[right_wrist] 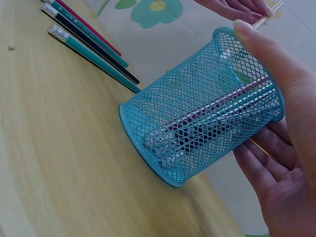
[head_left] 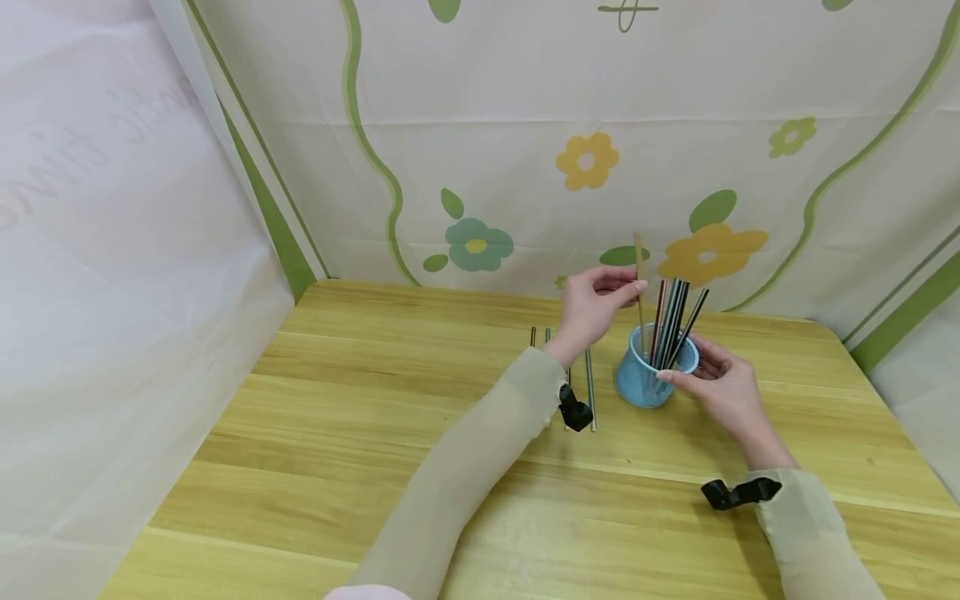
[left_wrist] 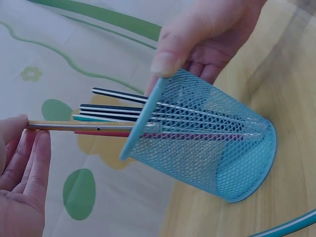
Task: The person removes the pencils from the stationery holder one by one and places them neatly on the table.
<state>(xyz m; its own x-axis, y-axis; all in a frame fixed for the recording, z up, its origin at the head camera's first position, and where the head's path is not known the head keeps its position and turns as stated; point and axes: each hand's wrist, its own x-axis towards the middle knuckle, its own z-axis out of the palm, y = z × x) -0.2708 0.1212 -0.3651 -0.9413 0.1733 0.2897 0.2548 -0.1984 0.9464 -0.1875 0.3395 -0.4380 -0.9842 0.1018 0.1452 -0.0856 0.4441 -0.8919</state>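
Observation:
Between its thumb and fingertips, my left hand (head_left: 588,308) pinches the upper end of a yellow pencil (left_wrist: 79,126). The pencil's lower end, with a silver band, is inside a light-blue mesh pencil cup (head_left: 637,383). My right hand (head_left: 723,387) holds that cup at its rim, thumb on the near side and fingers round the far side. Several striped and dark pencils (head_left: 671,321) lean in the cup, their eraser ends down at its bottom in the right wrist view. The cup tilts slightly.
Left of the cup, several pencils lie on the wooden table (head_left: 337,433), among them a teal pencil (right_wrist: 94,59) and a red pencil (right_wrist: 89,24); my left wrist partly covers them in the head view. A flower-printed white curtain (head_left: 517,183) hangs behind the table.

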